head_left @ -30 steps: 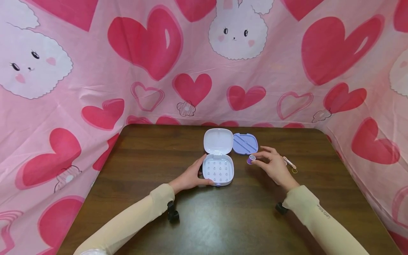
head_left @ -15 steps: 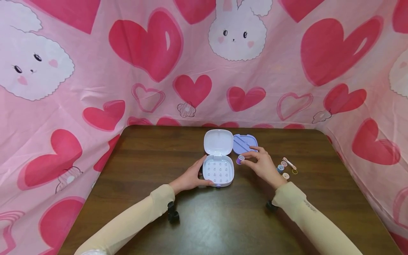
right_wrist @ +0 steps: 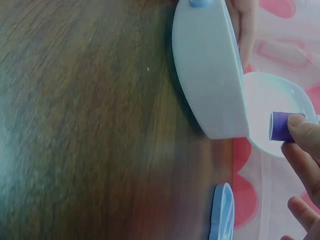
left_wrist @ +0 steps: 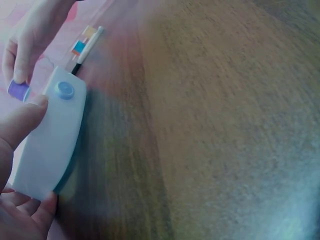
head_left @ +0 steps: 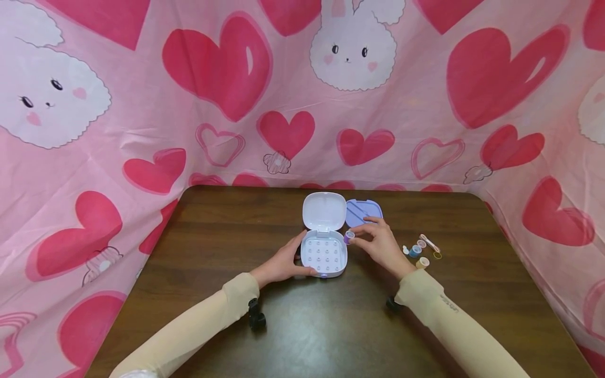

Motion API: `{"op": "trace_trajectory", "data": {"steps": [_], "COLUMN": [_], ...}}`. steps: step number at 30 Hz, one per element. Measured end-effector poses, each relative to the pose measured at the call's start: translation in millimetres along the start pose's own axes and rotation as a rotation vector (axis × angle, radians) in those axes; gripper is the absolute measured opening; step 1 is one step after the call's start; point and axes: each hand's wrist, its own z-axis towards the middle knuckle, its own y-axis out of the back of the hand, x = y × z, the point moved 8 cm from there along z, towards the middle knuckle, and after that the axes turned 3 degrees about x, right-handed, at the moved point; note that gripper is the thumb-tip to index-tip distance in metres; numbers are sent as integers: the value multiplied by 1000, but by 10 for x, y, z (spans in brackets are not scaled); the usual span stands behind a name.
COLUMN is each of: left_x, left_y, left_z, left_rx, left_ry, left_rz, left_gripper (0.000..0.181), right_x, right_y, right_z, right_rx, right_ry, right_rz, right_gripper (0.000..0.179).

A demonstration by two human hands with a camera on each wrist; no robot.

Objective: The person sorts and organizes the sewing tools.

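A white sewing box (head_left: 334, 273) stands on the table with its hinged lid (head_left: 324, 211) tipped back and rows of small pegs inside. My left hand (head_left: 282, 263) grips it from the left, thumb at the front wall beside the blue latch button (left_wrist: 64, 90). Between thumb and index finger, my right hand (head_left: 382, 245) pinches a purple thread spool (head_left: 348, 238). That spool is just above the box's right rim; the right wrist view shows its side, with the fingers covering one end. Behind the right hand lies a flat lavender tray (head_left: 357, 212), partly covered by the fingers.
Right of my right hand stand a blue spool (head_left: 415, 251), a cream spool (head_left: 423, 262) and a pale pink spool (head_left: 421, 244). Beside them lie a small white piece (head_left: 405, 250) and a thin pale bundle (head_left: 430, 243) with a yellowish ring (head_left: 437, 255). A patterned cloth (head_left: 285, 131) hangs behind the table.
My right hand has carried the purple spool leftward, from beside the tray to the box's right rim, uncovering the other spools. The left hand and the box have stayed put.
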Motion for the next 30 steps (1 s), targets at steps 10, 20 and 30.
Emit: {"op": "trace_trajectory", "data": {"steps": [10, 20, 30], "left_x": [-38, -49, -37], "left_y": [10, 16, 22], "left_z": [-9, -11, -3], "left_rx": [6, 9, -9], "left_ry": [-4, -8, -22], "left_rz": [-3, -2, 12], "left_gripper": [112, 110, 112], "right_x": [69, 220, 296], "right_y": [-177, -338, -444], "right_z": [60, 128, 170], "right_rx": [9, 10, 12], "right_ry": [16, 80, 1], "right_rz": [-48, -123, -196], "right_gripper": [24, 19, 19]}}
